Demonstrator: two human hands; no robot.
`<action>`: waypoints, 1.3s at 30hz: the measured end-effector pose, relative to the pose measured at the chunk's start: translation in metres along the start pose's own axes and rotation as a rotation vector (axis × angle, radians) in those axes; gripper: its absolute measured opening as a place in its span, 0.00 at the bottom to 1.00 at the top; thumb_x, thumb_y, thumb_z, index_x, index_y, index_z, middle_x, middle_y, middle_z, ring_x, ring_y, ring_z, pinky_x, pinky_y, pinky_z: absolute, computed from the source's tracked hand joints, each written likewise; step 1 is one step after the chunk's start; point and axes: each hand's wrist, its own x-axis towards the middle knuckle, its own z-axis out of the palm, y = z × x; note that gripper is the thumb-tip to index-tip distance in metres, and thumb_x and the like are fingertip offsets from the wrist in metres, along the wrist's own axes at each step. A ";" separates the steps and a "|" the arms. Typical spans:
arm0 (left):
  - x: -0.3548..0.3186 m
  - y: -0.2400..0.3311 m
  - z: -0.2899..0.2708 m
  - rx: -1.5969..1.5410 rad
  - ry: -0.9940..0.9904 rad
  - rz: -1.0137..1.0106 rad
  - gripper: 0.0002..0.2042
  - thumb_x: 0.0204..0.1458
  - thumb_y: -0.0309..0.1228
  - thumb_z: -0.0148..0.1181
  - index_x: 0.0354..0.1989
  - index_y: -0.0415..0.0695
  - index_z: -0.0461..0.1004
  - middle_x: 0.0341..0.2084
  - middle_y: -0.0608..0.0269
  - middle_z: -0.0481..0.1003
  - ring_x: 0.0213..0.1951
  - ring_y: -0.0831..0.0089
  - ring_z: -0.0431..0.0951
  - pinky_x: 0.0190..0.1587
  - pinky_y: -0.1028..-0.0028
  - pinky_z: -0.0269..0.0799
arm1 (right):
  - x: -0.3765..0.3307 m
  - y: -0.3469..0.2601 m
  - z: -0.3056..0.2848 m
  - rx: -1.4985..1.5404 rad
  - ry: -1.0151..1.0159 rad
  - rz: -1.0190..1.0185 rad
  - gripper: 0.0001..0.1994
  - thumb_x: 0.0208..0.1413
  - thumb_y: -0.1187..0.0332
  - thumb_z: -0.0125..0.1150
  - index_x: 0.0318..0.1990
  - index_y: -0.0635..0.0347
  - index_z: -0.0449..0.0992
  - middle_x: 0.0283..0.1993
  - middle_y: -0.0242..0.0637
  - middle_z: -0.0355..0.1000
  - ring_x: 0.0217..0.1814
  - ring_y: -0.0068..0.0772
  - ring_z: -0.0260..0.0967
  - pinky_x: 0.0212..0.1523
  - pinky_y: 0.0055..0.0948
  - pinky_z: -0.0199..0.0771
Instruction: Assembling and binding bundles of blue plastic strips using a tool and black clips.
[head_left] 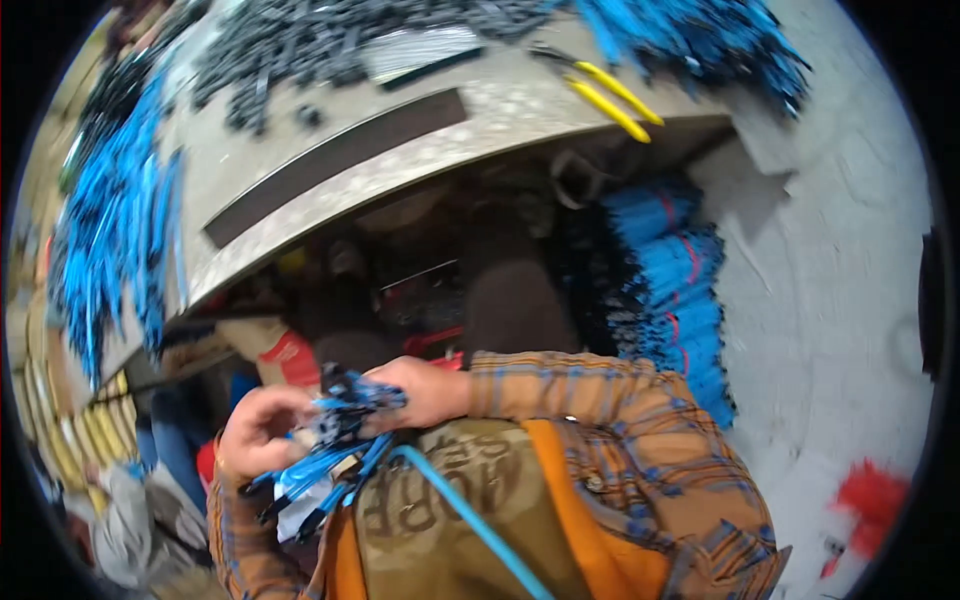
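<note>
In front of my lap I hold a bundle of blue strips with black ends [355, 402]. My right hand [425, 388] is closed around its right side. The curled fingers of my left hand [262, 432] grip the bundle from the left. Loose ends fan out below my fingers, and one long light-blue strip [470, 510] runs down across my front. The fingertips of both hands are partly hidden by the bundle.
Ahead is a table [330, 140] with a dark flat bar [340, 165], yellow-handled pliers [605, 95] and a heap of dark grey small parts [300, 50]. Blue strips hang off the table at left [115, 230]. Tied blue bundles [685, 300] are stacked under its right side.
</note>
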 end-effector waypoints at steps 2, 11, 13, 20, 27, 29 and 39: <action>0.009 0.004 0.001 -0.045 -0.049 -0.015 0.18 0.36 0.25 0.66 0.39 0.36 0.71 0.31 0.56 0.73 0.32 0.74 0.69 0.36 0.78 0.66 | -0.002 0.002 -0.003 0.032 0.045 0.004 0.14 0.45 0.61 0.66 0.26 0.60 0.68 0.23 0.33 0.67 0.21 0.25 0.57 0.24 0.26 0.61; 0.053 0.012 0.037 0.663 -0.049 0.336 0.16 0.33 0.27 0.68 0.32 0.38 0.72 0.27 0.55 0.73 0.26 0.66 0.71 0.30 0.74 0.68 | -0.009 0.004 -0.016 0.043 0.009 -0.002 0.11 0.46 0.64 0.65 0.28 0.59 0.70 0.23 0.30 0.68 0.22 0.22 0.57 0.25 0.24 0.62; 0.046 0.014 0.037 0.836 -0.006 0.457 0.15 0.32 0.27 0.67 0.31 0.38 0.72 0.27 0.55 0.73 0.25 0.64 0.71 0.29 0.73 0.68 | -0.015 -0.005 -0.020 0.131 -0.050 0.078 0.08 0.48 0.67 0.62 0.34 0.58 0.71 0.26 0.27 0.68 0.27 0.20 0.59 0.30 0.22 0.65; 0.034 0.007 0.041 0.761 0.069 0.470 0.13 0.33 0.24 0.65 0.30 0.38 0.72 0.26 0.59 0.73 0.24 0.67 0.71 0.28 0.75 0.67 | -0.020 -0.004 -0.012 0.395 0.028 0.097 0.15 0.52 0.57 0.60 0.40 0.59 0.70 0.31 0.27 0.67 0.30 0.19 0.58 0.34 0.19 0.62; 0.029 0.008 0.038 0.703 0.094 0.470 0.14 0.32 0.24 0.69 0.29 0.39 0.72 0.26 0.56 0.74 0.24 0.65 0.71 0.28 0.74 0.68 | -0.009 -0.022 -0.018 0.388 -0.117 0.206 0.16 0.52 0.58 0.61 0.40 0.59 0.70 0.32 0.27 0.67 0.32 0.19 0.59 0.34 0.19 0.62; 0.029 0.009 0.036 0.690 0.053 0.471 0.14 0.32 0.25 0.70 0.29 0.39 0.72 0.26 0.56 0.74 0.23 0.65 0.71 0.28 0.74 0.68 | -0.009 -0.023 -0.017 0.393 -0.096 0.189 0.16 0.51 0.59 0.62 0.40 0.59 0.70 0.33 0.27 0.68 0.32 0.19 0.59 0.34 0.19 0.63; 0.040 0.009 0.020 0.446 -0.233 0.280 0.21 0.25 0.32 0.76 0.26 0.41 0.69 0.25 0.59 0.74 0.21 0.70 0.70 0.27 0.76 0.67 | -0.007 -0.023 -0.022 0.279 -0.263 0.222 0.14 0.49 0.61 0.63 0.39 0.59 0.70 0.33 0.28 0.69 0.31 0.20 0.61 0.34 0.20 0.63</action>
